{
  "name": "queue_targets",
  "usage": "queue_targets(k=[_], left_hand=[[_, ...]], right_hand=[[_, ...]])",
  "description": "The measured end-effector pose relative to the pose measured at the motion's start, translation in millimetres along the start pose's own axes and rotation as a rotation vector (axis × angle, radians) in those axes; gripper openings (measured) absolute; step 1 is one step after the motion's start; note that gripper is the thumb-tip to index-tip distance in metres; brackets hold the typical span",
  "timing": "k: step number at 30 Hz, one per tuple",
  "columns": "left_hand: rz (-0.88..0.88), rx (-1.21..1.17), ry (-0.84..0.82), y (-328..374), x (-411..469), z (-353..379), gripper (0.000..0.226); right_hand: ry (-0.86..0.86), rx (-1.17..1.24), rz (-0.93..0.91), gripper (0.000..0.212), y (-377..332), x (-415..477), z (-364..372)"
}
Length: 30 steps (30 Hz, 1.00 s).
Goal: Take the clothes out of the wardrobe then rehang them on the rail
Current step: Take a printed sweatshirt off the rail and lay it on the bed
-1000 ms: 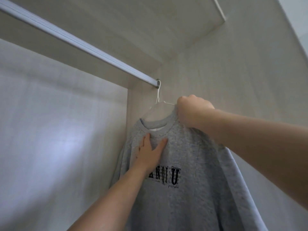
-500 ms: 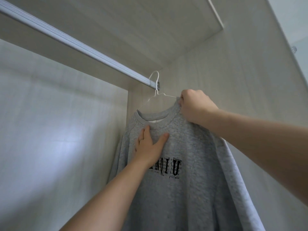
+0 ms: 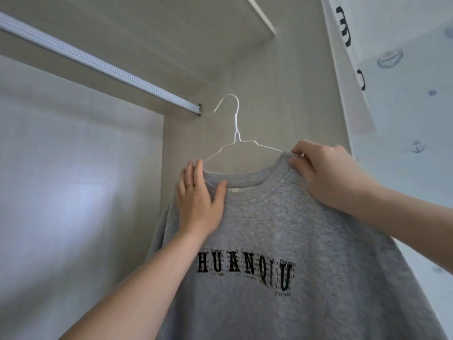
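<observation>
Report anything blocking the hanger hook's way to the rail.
Nothing visible does. The white wire hanger is off the rail, its hook free just right of the rail's end; the visible rail carries nothing else. The right hand pinches the grey sweatshirt at the shoulder, the left hand presses flat by its collar.

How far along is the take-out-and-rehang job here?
Done: the hook of the hanger is clear of the rail. In hand: the right hand grips the grey sweatshirt at its shoulder, and the left hand lies flat by its collar. Left: hooking it onto the rail.
</observation>
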State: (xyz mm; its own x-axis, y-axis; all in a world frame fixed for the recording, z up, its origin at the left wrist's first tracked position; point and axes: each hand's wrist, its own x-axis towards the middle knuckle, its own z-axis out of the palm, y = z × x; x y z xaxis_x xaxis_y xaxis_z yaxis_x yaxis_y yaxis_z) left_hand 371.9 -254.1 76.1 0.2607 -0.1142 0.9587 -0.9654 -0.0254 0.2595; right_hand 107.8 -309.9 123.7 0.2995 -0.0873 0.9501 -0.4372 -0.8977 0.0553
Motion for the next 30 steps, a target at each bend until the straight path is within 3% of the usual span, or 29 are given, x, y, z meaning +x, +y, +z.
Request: queue_targets(k=[4,10,18,30], left_hand=[[0.120,-0.034,0.105,54,-37,3,0.053],[0.166,-0.177,0.179,162,-104,28,0.019],[0.224,-0.364,0.127,321,-195,71,0.017],[0.250,-0.735,-0.224,518,-339,186,0.021]], right_hand=[[-0.011,-0.037,-0.026,0.017,25,-58,-51],[-0.058,-0.122,0.044,0.013,84,-144,-145],[-0.084,-0.291,0.151,0.007,149,-260,-290],[-0.146,-0.423,0.609,0.005,212,-424,-438]])
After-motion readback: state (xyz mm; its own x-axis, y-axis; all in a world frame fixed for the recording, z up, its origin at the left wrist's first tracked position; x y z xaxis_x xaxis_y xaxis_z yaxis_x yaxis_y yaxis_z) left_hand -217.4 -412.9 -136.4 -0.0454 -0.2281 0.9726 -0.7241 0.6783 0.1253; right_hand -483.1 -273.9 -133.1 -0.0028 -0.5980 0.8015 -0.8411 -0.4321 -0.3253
